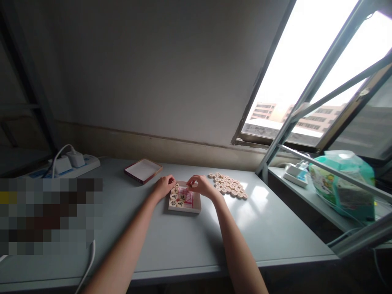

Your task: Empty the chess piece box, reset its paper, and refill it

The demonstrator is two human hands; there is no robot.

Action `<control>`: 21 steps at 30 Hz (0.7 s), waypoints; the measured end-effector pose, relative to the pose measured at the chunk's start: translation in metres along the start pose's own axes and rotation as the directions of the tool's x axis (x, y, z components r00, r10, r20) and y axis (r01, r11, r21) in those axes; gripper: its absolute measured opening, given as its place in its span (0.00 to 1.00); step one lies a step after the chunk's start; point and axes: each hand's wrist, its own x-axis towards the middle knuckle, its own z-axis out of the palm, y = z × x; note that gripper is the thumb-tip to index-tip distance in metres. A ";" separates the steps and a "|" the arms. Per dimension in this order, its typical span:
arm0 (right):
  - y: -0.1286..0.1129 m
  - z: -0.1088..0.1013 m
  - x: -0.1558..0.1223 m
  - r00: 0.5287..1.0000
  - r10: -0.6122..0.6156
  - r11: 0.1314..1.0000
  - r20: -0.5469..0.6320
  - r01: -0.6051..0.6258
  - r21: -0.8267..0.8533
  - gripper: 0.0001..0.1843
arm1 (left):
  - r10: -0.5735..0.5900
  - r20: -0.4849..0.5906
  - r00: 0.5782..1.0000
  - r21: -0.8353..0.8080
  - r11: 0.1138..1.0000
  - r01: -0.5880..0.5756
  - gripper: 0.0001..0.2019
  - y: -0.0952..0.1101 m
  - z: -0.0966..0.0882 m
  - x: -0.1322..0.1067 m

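Observation:
A shallow open box [184, 210] sits on the desk before me, with several round xiangqi pieces [173, 197] in its left part, black characters facing up. A pink-red patterned sheet shows in the rest of its floor. My left hand [163, 186] is closed, its bent fingers at the box's far left corner; they seem to grip the rim. Over the far right part of the box, my right hand [202, 185] pinches a xiangqi piece [191, 185], partly hidden by the fingers. Many more xiangqi pieces [229, 185] lie grouped right of the box.
An upturned box lid [143, 169] lies at the back left of the desk [171, 249]. A power strip [87, 163] with plugs stands farther left. Metal bars [288, 122] rise at the right, with a green plastic bag [343, 188] behind them. A white cable [90, 261] crosses the front left.

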 end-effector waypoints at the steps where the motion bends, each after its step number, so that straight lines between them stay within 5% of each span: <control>1: 0.003 -0.002 -0.001 0.998 0.020 1.000 -0.059 -0.020 -0.008 0.08 | 0.001 -0.002 1.000 -0.001 1.000 -0.001 0.08 0.000 0.000 0.000; 5: 0.027 -0.008 -0.011 0.944 0.168 0.959 -0.282 -0.224 -0.176 0.09 | -0.003 0.003 1.000 -0.004 1.000 0.003 0.08 -0.002 0.002 0.000; 8: 0.045 -0.010 -0.021 0.912 0.260 0.911 -0.319 -0.341 -0.233 0.10 | -0.008 0.007 1.000 -0.020 1.000 0.008 0.09 -0.002 0.002 0.000; 11: 0.045 -0.013 -0.021 0.906 0.298 0.931 -0.301 -0.346 -0.117 0.11 | 0.000 0.000 1.000 -0.029 1.000 0.000 0.09 -0.002 0.003 -0.001; 15: 0.014 -0.012 -0.008 0.994 0.101 0.988 -0.030 -0.096 0.117 0.13 | -0.004 -0.015 1.000 -0.006 1.000 0.004 0.09 -0.003 0.004 -0.002; 18: -0.016 -0.001 0.000 0.949 -0.051 0.985 0.311 -0.003 0.172 0.16 | -0.012 -0.019 1.000 0.003 1.000 0.012 0.08 -0.003 0.005 -0.001; 21: -0.034 0.008 0.002 0.933 -0.053 0.997 0.357 0.030 0.070 0.14 | -0.022 -0.015 1.000 0.016 1.000 0.023 0.08 -0.004 0.006 0.000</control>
